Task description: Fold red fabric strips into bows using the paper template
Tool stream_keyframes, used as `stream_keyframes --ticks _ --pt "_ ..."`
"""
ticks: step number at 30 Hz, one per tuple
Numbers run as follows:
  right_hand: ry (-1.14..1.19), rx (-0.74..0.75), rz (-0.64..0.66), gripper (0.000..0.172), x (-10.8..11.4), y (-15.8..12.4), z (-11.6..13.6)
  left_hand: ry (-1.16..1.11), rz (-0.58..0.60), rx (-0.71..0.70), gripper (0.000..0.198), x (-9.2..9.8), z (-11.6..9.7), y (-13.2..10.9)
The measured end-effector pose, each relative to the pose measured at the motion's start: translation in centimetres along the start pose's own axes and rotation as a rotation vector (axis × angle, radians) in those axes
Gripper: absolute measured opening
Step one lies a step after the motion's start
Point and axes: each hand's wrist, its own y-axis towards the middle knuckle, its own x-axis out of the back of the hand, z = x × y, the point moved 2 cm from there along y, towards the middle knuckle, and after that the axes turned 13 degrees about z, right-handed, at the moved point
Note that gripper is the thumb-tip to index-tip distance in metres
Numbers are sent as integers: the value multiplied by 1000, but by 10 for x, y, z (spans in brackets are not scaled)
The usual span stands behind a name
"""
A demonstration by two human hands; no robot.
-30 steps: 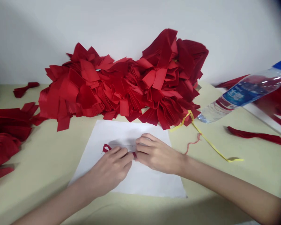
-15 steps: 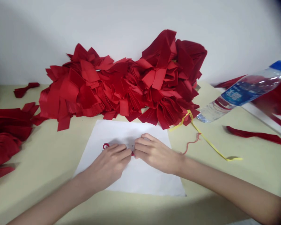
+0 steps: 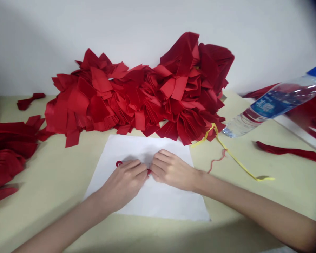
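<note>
Over a white sheet of paper (image 3: 173, 203), my two hands meet with the fingers closed. A red ribbon (image 3: 149, 171) shows as a small piece between the fingertips, pinched by my left hand (image 3: 129, 182) and my right hand (image 3: 171, 170). One curled red end (image 3: 118, 163) sticks out beyond the left knuckles. Most of the ribbon is hidden under the fingers. A thin drawn line on the paper runs just behind the hands.
A long heap of red ribbon pieces (image 3: 137, 102) lies along the wall. More red ribbons (image 3: 7, 154) lie at left. On the right are a tilted water bottle (image 3: 274, 102), a yellow strip (image 3: 237, 160), a red thread (image 3: 216, 160) and a red ribbon piece (image 3: 289, 151).
The curled ribbon end has turned slightly and its loop looks smaller. Both hands stay nearly in place, still pinching; the whole view has shifted a little.
</note>
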Motion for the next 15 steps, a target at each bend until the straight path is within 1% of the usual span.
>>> stream_keyframes --ticks 3,7,9,12,15 --pt "53 -25 -19 27 -1 0 -3 -60 -22 42 26 -1 3 2" --pt "93 -30 2 26 2 -3 -3 15 -59 20 25 -4 3 3" --pt "118 -47 16 27 3 -4 -3 14 -55 16 24 -5 4 4" --pt "153 -83 28 28 4 -4 -4 -44 -35 47 24 -4 7 5" --pt "209 -83 46 26 4 0 -7 -120 -33 90 27 -2 10 5"
